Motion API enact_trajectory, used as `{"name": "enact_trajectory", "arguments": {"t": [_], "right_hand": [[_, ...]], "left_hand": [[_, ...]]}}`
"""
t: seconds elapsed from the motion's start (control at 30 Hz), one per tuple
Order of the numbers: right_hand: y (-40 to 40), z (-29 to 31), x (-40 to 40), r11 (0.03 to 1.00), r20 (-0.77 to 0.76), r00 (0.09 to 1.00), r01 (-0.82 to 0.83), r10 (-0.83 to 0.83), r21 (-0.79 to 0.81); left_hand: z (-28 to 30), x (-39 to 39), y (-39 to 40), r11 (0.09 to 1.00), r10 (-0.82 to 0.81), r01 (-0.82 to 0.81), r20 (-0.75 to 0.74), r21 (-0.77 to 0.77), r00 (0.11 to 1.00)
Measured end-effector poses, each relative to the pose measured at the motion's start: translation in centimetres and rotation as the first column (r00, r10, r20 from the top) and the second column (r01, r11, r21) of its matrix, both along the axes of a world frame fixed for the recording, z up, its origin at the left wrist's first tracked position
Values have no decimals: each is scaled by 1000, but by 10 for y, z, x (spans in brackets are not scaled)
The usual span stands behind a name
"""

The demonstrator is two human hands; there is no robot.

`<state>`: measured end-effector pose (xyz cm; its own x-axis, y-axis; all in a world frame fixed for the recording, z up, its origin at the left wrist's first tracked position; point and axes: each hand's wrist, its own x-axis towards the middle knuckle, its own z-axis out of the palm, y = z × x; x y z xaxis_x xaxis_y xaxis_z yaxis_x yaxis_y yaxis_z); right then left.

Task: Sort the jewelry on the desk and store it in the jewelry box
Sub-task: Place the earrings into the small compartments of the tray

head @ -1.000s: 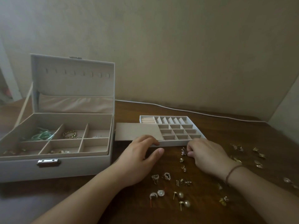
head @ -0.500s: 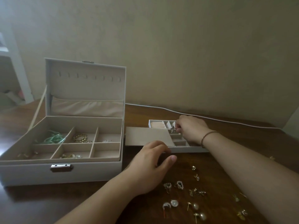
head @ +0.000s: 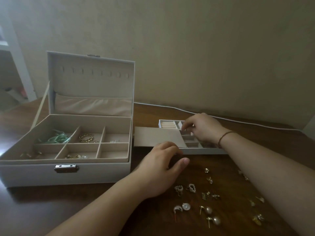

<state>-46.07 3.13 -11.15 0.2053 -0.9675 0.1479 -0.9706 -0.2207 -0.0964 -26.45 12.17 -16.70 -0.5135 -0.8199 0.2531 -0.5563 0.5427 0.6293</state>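
Beige tray (head: 201, 151) long axis left-right, right hand (head: 202, 129) grip unclear, left hand (head: 159, 169) relaxed

Home rm: wooden desk (head: 85, 201), jewelry box (head: 68, 174).

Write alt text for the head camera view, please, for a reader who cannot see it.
A person's right hand reaches into a small divided tray on a wooden desk, while the left hand rests on the desk in front of it. An open jewelry box stands to the left, and loose earrings lie nearby.
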Motion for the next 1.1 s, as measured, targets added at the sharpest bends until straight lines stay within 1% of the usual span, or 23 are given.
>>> {"name": "enact_trajectory", "arguments": {"t": [0.07,0.13,0.2,0.23,0.3,0.33,0.37,0.43,0.47,0.5,0.6,0.63,0.7,0.77,0.83,0.87,0.93,1.1], "right_hand": [[13,6,-8,999,73,997,-35,37,-24],[34,13,-16,991,119,984,-132,131,-2],[62,18,-24,971,146,969,-215,199,106],[75,20,-27,957,137,969,-229,206,180],[98,20,-40,934,82,981,-192,175,300],[110,21,-49,937,70,988,-154,139,314],[121,21,-60,949,84,992,-116,95,293],[137,20,-86,982,165,986,-40,9,187],[143,17,-98,990,200,979,3,-31,139],[146,12,-109,992,204,976,50,-73,113],[149,-5,-130,984,132,977,158,-167,82],[151,-9,-133,983,129,976,165,-175,81],[152,-11,-132,980,151,975,139,-161,144],[152,-14,-128,971,115,985,97,-125,220],[148,-18,-119,968,58,994,80,-97,239],[147,-19,-117,970,55,994,82,-97,228],[147,-20,-115,972,73,990,101,-119,213],[149,-23,-116,975,118,985,103,-128,198]], "left_hand": [[-1,1,-1,1000,2,-2,0,-4,1000],[0,1,-1,1000,-3,3,5,-8,1000],[0,1,-1,1000,-18,19,34,-24,999],[-1,1,-2,999,-26,28,52,-33,998],[-2,1,-3,998,-32,37,87,-47,996],[-3,1,-4,998,-29,35,100,-50,995],[-3,1,-4,998,-25,31,111,-53,994],[-4,1,-5,997,-14,22,114,-69,993],[-4,1,-5,997,-11,20,102,-80,995],[-4,1,-5,995,-12,19,81,-94,997],[-4,1,-6,989,-24,28,27,-146,999],[-4,1,-6,987,-21,24,18,-162,1000],[-4,-1,-5,983,4,-1,15,-184,1000],[-3,-7,-5,983,40,-29,55,-179,998],[-2,-9,-8,986,81,-61,129,-158,988],[-1,-13,-11,986,100,-74,174,-151,980],[3,-22,-17,985,123,-88,249,-149,961],[7,-41,-37,984,95,-25,396,-179,913]]}}
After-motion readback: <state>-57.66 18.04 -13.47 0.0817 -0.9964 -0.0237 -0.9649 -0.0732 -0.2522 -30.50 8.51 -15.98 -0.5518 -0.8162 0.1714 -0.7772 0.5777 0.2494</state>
